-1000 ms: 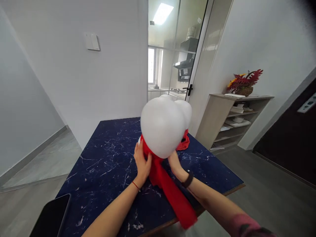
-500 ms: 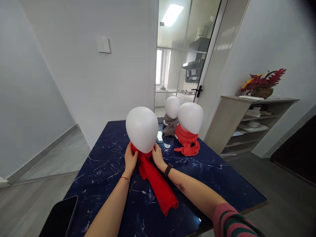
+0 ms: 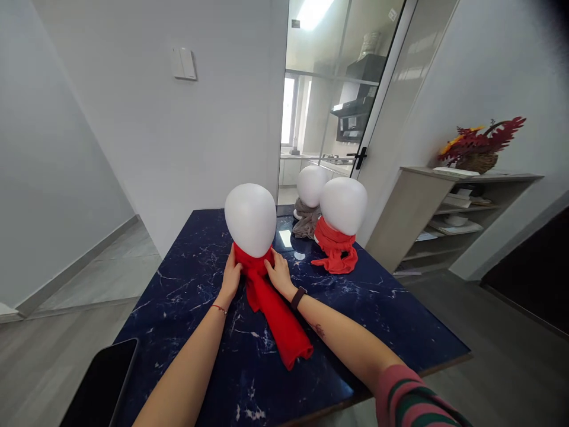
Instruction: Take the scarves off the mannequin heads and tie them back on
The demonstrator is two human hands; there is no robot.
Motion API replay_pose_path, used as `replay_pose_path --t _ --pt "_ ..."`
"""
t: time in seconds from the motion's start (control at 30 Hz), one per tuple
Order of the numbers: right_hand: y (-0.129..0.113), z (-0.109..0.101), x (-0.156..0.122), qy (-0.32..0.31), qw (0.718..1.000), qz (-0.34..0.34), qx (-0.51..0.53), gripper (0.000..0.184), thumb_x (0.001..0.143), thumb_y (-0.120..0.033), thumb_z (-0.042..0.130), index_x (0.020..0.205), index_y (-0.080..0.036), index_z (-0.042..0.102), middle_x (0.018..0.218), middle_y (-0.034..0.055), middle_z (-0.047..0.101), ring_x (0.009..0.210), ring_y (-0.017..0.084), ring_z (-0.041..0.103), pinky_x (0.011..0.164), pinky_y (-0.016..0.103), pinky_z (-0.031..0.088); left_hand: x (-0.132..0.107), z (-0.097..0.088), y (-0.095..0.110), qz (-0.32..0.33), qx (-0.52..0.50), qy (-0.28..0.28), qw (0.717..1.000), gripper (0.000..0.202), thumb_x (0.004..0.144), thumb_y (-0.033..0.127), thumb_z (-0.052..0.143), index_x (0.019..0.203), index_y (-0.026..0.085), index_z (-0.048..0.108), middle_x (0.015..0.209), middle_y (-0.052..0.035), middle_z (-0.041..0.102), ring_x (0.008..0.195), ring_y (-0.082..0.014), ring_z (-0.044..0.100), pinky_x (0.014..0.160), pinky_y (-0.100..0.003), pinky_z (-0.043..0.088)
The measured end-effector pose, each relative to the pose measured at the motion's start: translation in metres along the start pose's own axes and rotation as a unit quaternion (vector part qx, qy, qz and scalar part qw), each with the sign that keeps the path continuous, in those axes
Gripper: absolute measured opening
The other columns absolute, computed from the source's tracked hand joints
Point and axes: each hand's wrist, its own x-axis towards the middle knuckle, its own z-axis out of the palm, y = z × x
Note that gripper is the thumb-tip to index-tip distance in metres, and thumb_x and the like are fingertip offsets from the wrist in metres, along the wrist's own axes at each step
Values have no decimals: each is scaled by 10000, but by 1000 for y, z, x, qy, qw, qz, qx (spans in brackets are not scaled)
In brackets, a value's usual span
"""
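Observation:
A white foam head (image 3: 251,217) stands on the dark blue marble table (image 3: 368,308) with a red scarf (image 3: 275,314) wound round its neck; the scarf's long end trails toward me. My left hand (image 3: 232,276) presses the scarf at the left of the neck, fingers held together. My right hand (image 3: 279,274) grips the scarf at the right of the neck. Behind stand a second white head (image 3: 344,204) in a red scarf (image 3: 334,252) and a third head (image 3: 311,185) in a grey-brown scarf (image 3: 306,220).
A black phone (image 3: 100,385) lies at the table's near left corner. To the right stands a wooden shelf unit (image 3: 413,213) with a basket of red leaves (image 3: 480,148). A glass door (image 3: 338,89) lies behind the table, with grey floor on both sides.
The foam head with the red scarf has been set down farther out on the table. Both hands stayed at its neck, and the two heads behind it came into view.

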Motion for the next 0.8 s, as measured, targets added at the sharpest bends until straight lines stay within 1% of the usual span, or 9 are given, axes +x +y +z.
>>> replay_pose_path --t 0.07,0.13,0.2,0.27,0.4,0.5,0.57,0.7,0.8 --pt "-1 0 -1 4 1000 3 -8 478 870 -270 481 1323 -120 462 1293 154 541 1202 263 485 1033 445 357 -1 0 -1 -16 -16 21 1000 717 720 147 473 1417 215 321 1494 -63 346 1339 -217 356 1103 -362 292" --pt "-2 0 -2 6 1000 8 -5 472 877 -272 471 1321 -111 456 1292 156 539 1198 259 489 1030 437 369 -5 -3 0 -28 6 85 996 614 728 172 484 1336 196 404 1421 -98 425 1295 -226 403 1067 -370 331" --pt "-5 -1 -4 14 1000 8 6 460 893 -273 446 1323 -110 442 1289 155 535 1193 245 493 1030 420 380 -10 -7 2 -31 45 151 987 441 737 181 466 1176 195 505 1241 -92 546 1163 -220 500 996 -378 387" --pt "-9 -5 -8 36 999 -3 3 442 902 -266 429 1317 -115 434 1271 157 528 1185 233 491 1024 408 393 -15 -11 6 -24 77 181 980 265 733 179 455 973 202 563 1008 -50 597 997 -203 551 924 -375 420" --pt "-19 -23 -19 47 991 -96 -80 369 882 -201 454 1242 -145 505 1208 146 505 1138 238 475 986 412 422 -23 -12 15 4 102 130 986 117 708 186 473 698 205 588 791 -17 566 811 -184 558 810 -332 452" --pt "-26 -35 -25 -35 973 -196 -114 338 872 -122 438 1172 -205 570 1128 94 529 1068 209 492 955 374 448 -27 -10 22 26 117 90 989 165 721 195 469 662 201 623 811 -35 570 787 -182 572 758 -315 468" --pt "-28 -38 -27 -77 963 -232 -114 351 872 -100 431 1165 -223 581 1105 79 531 1053 194 497 946 350 458 -29 -8 27 37 124 68 989 199 738 199 458 673 200 646 815 -40 579 780 -181 582 741 -309 475" --pt "-27 -34 -27 -101 961 -234 -110 378 836 -76 480 1174 -218 574 1137 82 516 1085 193 489 960 361 455 -35 -3 35 69 167 -11 983 210 791 248 467 786 204 672 828 -34 619 741 -165 587 725 -298 474" --pt "-24 -32 -26 -102 964 -218 -115 346 818 -75 510 1136 -193 584 1143 90 516 1085 199 490 952 368 459 -39 1 40 96 264 -65 957 233 833 326 479 917 198 654 807 -35 627 704 -165 574 700 -298 463"
